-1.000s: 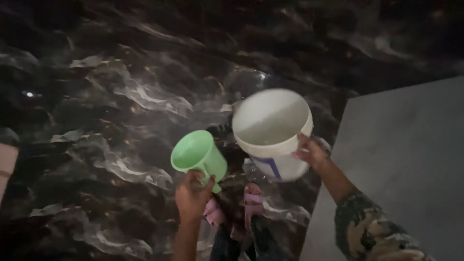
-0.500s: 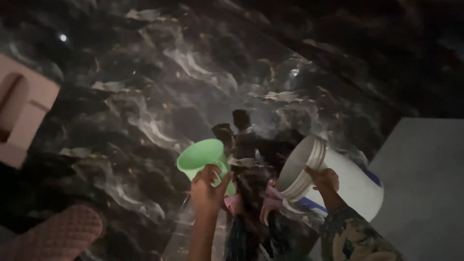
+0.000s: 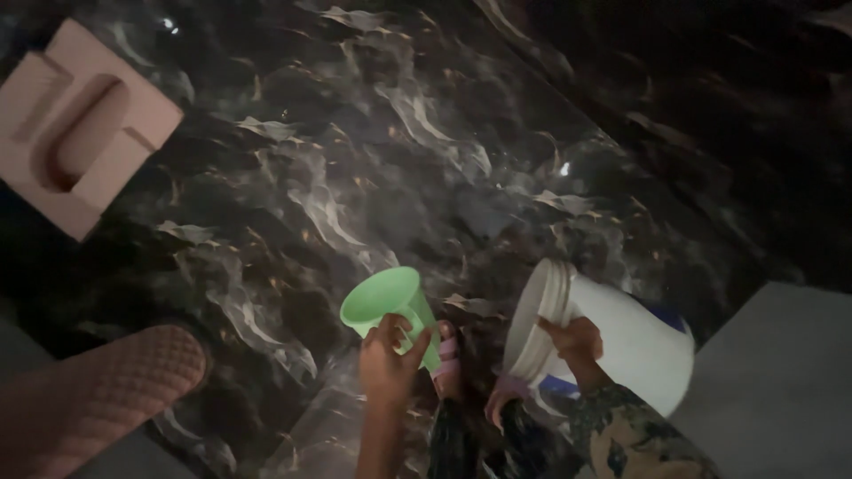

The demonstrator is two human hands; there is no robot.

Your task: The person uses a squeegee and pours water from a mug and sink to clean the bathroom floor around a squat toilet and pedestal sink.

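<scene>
My left hand [image 3: 388, 359] grips the handle of a light green plastic mug [image 3: 390, 304], held upright over the dark marbled floor [image 3: 355, 160]. My right hand [image 3: 575, 339] holds a white plastic bucket [image 3: 612, 337] by its rim, tipped onto its side with the mouth facing left toward the mug. The bucket has a blue patch on its wall. My patterned sleeve [image 3: 635, 439] shows at the bottom. My feet in pink sandals [image 3: 448, 359] are dimly visible between the mug and the bucket.
A pinkish block with a rounded slot [image 3: 75, 133] lies at the upper left. A pink textured object [image 3: 106, 381] sits at the lower left. A grey slab [image 3: 781, 390] fills the lower right corner. The scene is dim.
The bucket has tipped from mouth-up to lying on its side, mouth toward the mug. The view swung, bringing the pinkish block and textured object into sight at left.
</scene>
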